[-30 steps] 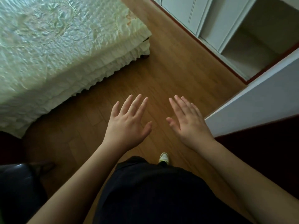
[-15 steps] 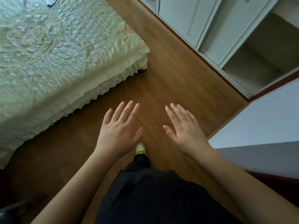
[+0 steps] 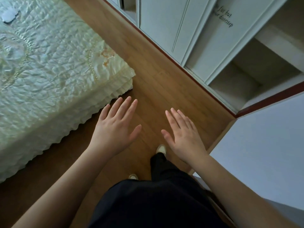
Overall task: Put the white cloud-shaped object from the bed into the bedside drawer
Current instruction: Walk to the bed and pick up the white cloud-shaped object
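Standing over the brown wood-plank floor [image 3: 153, 89], the person shows dark trousers and two pale shoe tips at six o'clock, with both bare forearms reaching forward. Next out, the left hand [image 3: 115, 129] hangs palm down with its fingers spread and nothing in it, just off the scalloped hem at the bed corner; the right hand [image 3: 184, 134] at about five o'clock is likewise flat, fingers loosely apart and empty. Beyond the left hand, from nine to eleven o'clock, lies the bed under a pale green quilted satin bedspread [image 3: 49, 71]. Farthest of all, near the frame edge at ten o'clock, the small white cloud-shaped object [image 3: 10, 15] rests flat on that bedspread, well apart from both hands. It is too small and blurred to judge its material; from its thin, low outline it looks light, and either a soft or a rigid make is possible. A gentle pinch across its lobed edges, or fingers slid beneath it on the yielding quilt, would likely serve. White panelled wardrobe doors [image 3: 172, 27] stand at one o'clock. No bedside drawer is visible.
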